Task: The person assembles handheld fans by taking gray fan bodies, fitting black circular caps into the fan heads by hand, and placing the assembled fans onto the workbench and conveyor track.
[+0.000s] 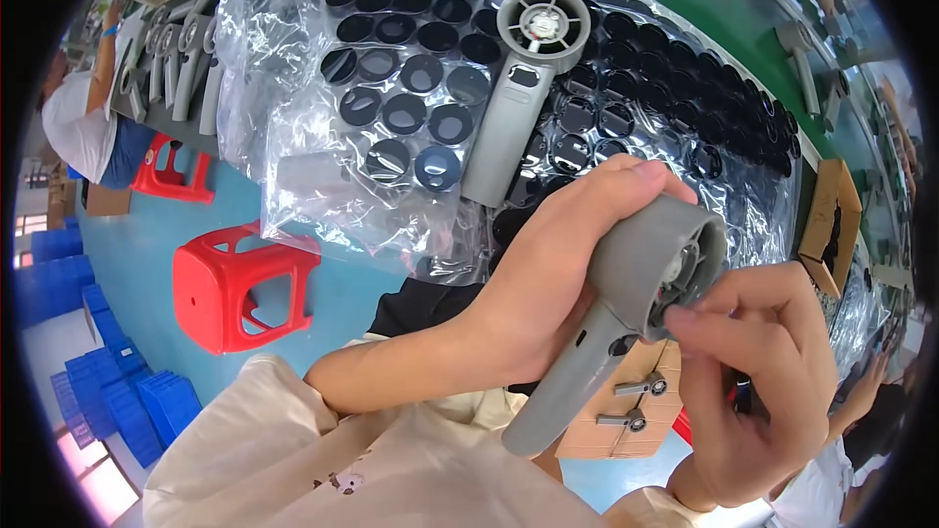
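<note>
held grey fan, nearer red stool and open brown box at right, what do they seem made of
The held fan: probably moulded plastic, matte grey, from its smooth, even surface. The nearer red stool: likely plastic, fairly glossy, with pale highlights and rounded edges. The open box: apparently cardboard, dull brown, with thin flat walls.

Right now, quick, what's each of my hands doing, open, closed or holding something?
Left hand: closed around the grey handheld fan's head.
Right hand: fingers curled at its front; whether they grip anything can't be told.
</note>
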### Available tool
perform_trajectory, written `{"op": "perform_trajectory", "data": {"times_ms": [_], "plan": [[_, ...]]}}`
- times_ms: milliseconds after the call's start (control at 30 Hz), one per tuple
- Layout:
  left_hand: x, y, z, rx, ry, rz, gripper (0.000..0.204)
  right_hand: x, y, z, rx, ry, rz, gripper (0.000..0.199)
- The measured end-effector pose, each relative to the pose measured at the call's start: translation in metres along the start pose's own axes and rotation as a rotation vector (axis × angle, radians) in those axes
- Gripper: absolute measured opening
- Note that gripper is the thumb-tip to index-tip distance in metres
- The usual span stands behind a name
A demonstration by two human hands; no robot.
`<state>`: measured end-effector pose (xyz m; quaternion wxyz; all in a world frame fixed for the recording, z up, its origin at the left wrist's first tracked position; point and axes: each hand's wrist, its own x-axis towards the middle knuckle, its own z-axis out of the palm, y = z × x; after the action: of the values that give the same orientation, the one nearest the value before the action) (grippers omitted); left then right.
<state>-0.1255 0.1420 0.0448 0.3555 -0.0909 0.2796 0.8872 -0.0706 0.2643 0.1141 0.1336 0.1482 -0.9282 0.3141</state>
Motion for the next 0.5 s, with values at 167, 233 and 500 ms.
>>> {"op": "perform_trajectory", "data": {"times_ms": [167,233,500], "plan": [[-0.006,0.003,0.003,0.027,0.005,0.0,0.029,-0.003,-0.011,0.006,0.098,0.079,0.19,0.044],[-0.006,0.001,0.004,0.053,0.013,0.015,0.029,0.0,-0.013,-0.002,0.123,0.054,0.261,0.049],[-0.004,-0.01,0.013,0.178,0.03,0.046,0.026,0.027,-0.012,-0.037,-0.183,-0.36,0.16,0.045]]}}
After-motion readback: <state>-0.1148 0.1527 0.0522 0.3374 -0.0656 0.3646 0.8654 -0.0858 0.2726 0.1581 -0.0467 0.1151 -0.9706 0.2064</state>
